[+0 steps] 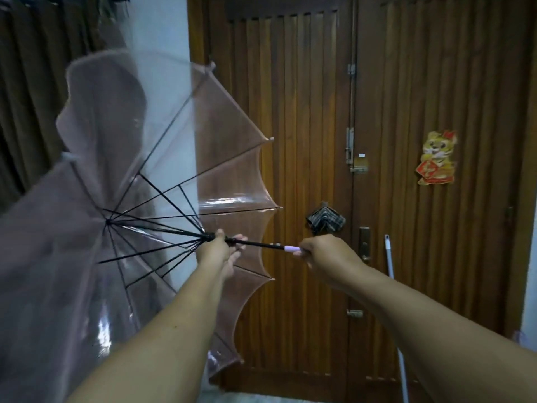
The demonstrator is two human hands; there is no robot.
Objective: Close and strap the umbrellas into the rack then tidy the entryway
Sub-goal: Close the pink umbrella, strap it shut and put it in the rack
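A clear, pink-tinted umbrella (96, 158) is spread open in front of me, its canopy filling the left half of the view and its black shaft pointing right. My left hand (220, 251) grips the shaft at the runner, where the black ribs meet. My right hand (325, 253) grips the pale lilac handle (292, 249) at the shaft's right end. A small folded checked umbrella (325, 221) hangs on the door just above my right hand.
A slatted wooden double door (406, 199) stands right ahead, with bolts and a lock (359, 164) on its middle seam and a tiger sticker (437, 158). A white pole (390, 263) leans against the door at right. Brown curtains (32, 68) hang at left.
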